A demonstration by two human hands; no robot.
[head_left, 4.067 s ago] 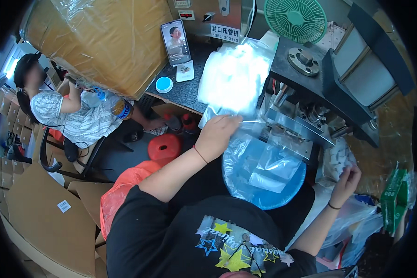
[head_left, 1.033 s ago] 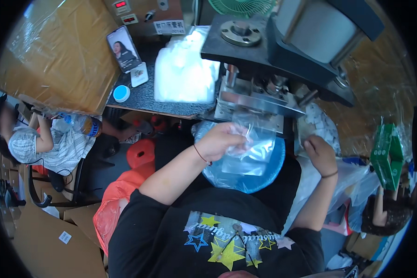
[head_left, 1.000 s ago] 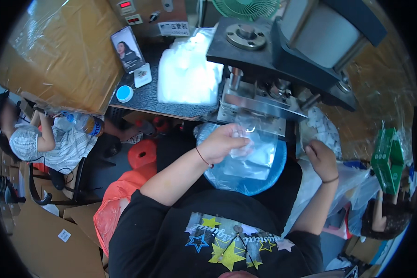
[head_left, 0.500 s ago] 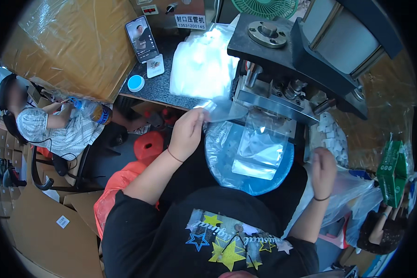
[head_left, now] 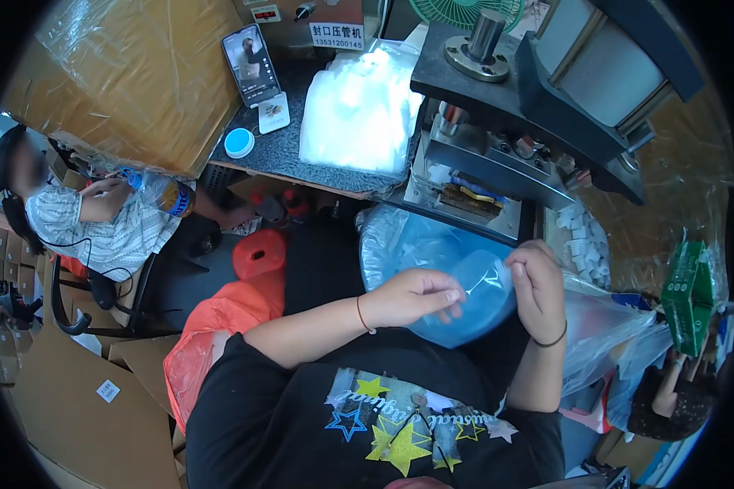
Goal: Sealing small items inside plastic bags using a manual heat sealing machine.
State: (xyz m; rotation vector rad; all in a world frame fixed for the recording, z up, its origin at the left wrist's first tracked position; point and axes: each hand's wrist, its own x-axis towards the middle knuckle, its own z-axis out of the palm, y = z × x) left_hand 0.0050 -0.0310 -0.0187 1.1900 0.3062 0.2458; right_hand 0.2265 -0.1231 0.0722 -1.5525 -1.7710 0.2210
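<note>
Both hands meet over my lap on a small clear plastic bag (head_left: 483, 275). My left hand (head_left: 416, 295) pinches its left edge and my right hand (head_left: 537, 277) grips its right edge. Under the bag sits a blue round basin (head_left: 432, 253) lined with clear plastic. Just beyond the basin stands a dark metal press machine (head_left: 514, 106) with a grey lower jaw (head_left: 473, 183).
A pile of white plastic bags (head_left: 359, 110) lies on the grey bench beside a phone on a stand (head_left: 251, 63) and a blue lid (head_left: 239, 142). Another person sits at left (head_left: 98, 220). An orange bag (head_left: 220, 314), a green box (head_left: 693, 293) and small white pieces (head_left: 583, 244) surround me.
My left hand came back from the pile side toward my lap. My right hand rose from the right side, and both now hold a clear bag over the basin.
</note>
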